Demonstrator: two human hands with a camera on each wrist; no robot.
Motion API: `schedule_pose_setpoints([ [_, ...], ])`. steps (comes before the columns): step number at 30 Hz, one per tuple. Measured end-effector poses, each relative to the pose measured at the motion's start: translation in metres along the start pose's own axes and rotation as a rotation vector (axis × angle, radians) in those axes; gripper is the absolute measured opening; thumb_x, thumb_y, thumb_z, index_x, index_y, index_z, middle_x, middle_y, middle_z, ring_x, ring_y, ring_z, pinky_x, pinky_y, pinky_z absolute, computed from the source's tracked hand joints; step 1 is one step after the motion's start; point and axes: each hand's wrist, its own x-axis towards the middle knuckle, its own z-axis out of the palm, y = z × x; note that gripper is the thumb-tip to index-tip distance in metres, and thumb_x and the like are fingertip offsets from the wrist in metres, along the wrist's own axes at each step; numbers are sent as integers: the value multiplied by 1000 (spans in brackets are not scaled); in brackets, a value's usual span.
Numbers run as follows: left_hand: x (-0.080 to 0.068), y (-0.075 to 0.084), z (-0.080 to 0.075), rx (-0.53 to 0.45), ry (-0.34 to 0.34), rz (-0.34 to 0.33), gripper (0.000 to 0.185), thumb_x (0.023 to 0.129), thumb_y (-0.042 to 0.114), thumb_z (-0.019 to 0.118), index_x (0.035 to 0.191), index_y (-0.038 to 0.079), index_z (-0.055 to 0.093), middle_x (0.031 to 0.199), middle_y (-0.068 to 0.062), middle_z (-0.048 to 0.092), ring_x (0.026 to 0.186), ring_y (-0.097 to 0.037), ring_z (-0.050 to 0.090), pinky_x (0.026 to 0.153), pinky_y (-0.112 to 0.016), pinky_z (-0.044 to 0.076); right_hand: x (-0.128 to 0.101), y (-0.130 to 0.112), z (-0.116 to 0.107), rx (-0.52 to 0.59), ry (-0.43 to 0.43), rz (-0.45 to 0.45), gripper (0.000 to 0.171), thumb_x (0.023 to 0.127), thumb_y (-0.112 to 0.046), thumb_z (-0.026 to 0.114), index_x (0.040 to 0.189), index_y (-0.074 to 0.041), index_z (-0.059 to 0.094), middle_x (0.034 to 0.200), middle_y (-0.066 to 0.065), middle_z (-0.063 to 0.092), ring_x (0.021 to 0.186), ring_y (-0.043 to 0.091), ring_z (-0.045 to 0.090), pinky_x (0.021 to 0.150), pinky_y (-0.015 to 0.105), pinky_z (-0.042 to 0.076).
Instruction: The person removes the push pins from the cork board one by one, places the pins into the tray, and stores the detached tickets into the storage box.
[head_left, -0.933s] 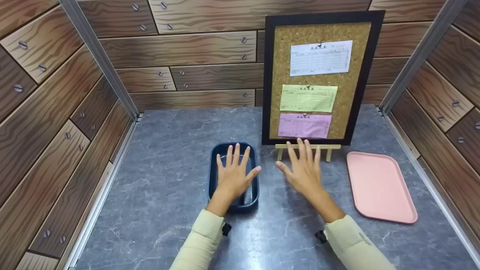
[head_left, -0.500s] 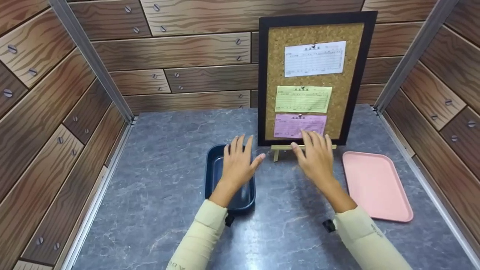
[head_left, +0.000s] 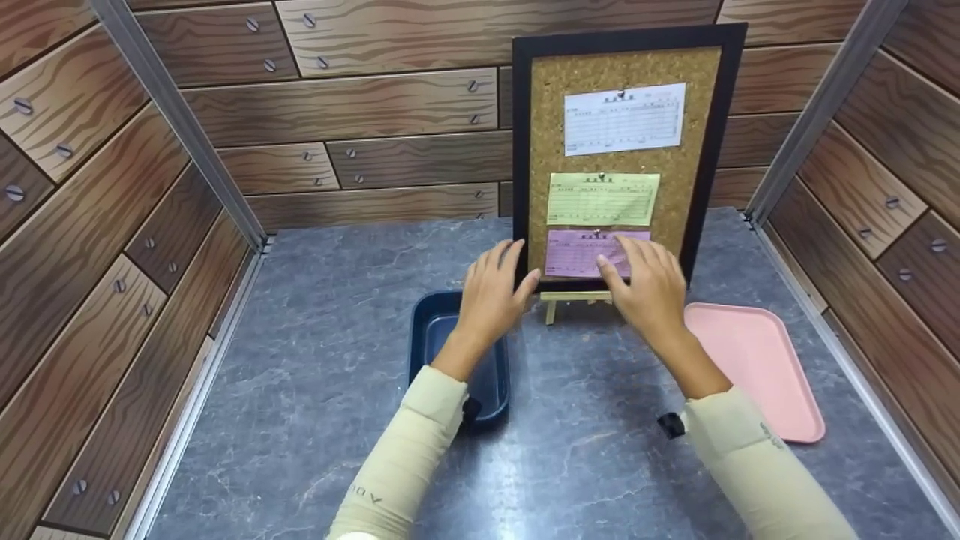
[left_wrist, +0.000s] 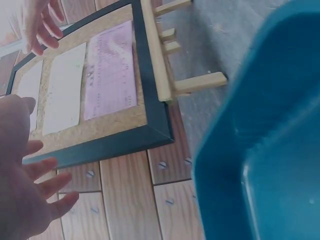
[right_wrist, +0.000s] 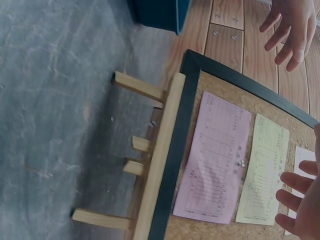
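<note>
A black-framed cork board [head_left: 694, 150] stands on a small wooden easel [head_left: 570, 296]. Pinned down it are a white slip [head_left: 624, 120], a green slip [head_left: 604, 199] and a pink slip [head_left: 570, 255], each with a pin at its top. My left hand [head_left: 493, 291] hovers above the far end of a blue tray [head_left: 495, 390], fingers spread near the board's lower left corner. In front of the board's lower right, my right hand [head_left: 651, 289] overlaps part of the pink slip, its fingers loosely bent. Both hands hold nothing, and the wrist views show them apart from the slips.
A pink tray [head_left: 765, 367] lies on the grey marbled tabletop [head_left: 322, 337] at the right, partly behind my right sleeve. Wood-patterned walls [head_left: 405, 105] with metal corner posts enclose the table at the back and both sides.
Both hands have risen and moved forward toward the board, the left from over the blue tray, the right from below the pink slip. Their fingers are more bent. The view has shifted slightly.
</note>
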Motion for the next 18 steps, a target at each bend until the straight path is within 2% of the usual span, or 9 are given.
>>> schedule_pose_setpoints([
  [6, 23, 13, -5, -71, 40, 3, 51, 104, 40, 53, 147, 12, 50, 145, -7, 54, 133, -27, 50, 111, -43, 42, 15, 3, -9, 15, 19, 16, 47, 97, -40, 64, 133, -9, 63, 129, 15, 66, 121, 35, 56, 106, 50, 40],
  [13, 51, 28, -12, -210, 14, -50, 50, 103, 37, 56, 147, 13, 50, 146, -7, 53, 134, -24, 50, 113, -40, 41, 33, 5, -20, 21, 7, 55, 49, 98, -42, 63, 135, -9, 61, 132, 14, 64, 124, 33, 54, 103, 55, 41],
  [18, 67, 36, -12, -248, 8, -73, 49, 103, 36, 56, 147, 14, 51, 145, -6, 54, 133, -22, 51, 112, -37, 42, 46, 7, -25, 20, 30, 48, 48, 97, -40, 65, 134, -9, 62, 131, 13, 65, 123, 33, 55, 101, 53, 43],
])
